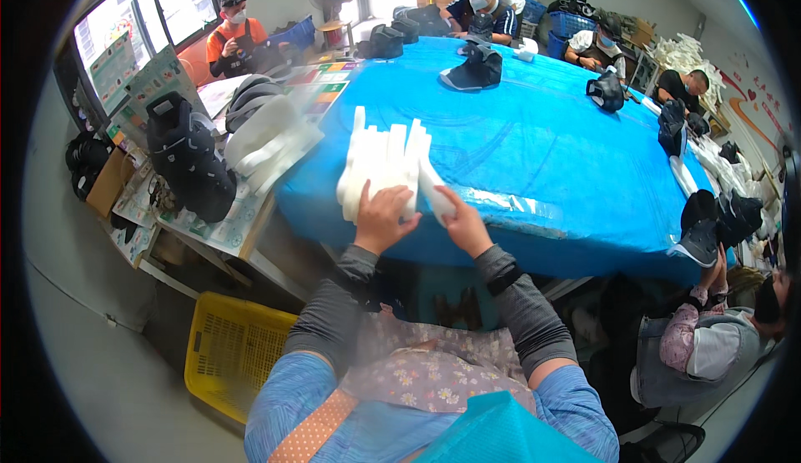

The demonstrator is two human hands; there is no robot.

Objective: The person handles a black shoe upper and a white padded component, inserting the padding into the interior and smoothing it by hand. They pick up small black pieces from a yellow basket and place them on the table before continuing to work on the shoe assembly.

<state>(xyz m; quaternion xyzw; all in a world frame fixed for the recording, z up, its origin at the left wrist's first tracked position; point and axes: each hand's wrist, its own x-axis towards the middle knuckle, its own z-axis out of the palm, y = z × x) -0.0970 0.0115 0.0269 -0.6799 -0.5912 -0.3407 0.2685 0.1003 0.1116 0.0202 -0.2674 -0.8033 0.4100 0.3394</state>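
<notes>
A row of long white foam strips [380,150], standing close together like a stack of insoles, sits at the near left edge of the blue-covered table [542,138]. My left hand [385,218] rests against the near end of this stack, its fingers spread over the strips. At the stack's right side, my right hand [465,225] pinches the near end of one curved white strip [431,181]. That strip leans slightly apart from the others at its lower end. What lies under my left palm is hidden.
Black high-top shoes [474,69] stand on the table. To the left, a side table holds a stack of dark shoes [188,158] and more pale foam pieces [271,142]. A yellow crate [234,346] is on the floor at my left. Several people sit around the table, one close at right [701,338].
</notes>
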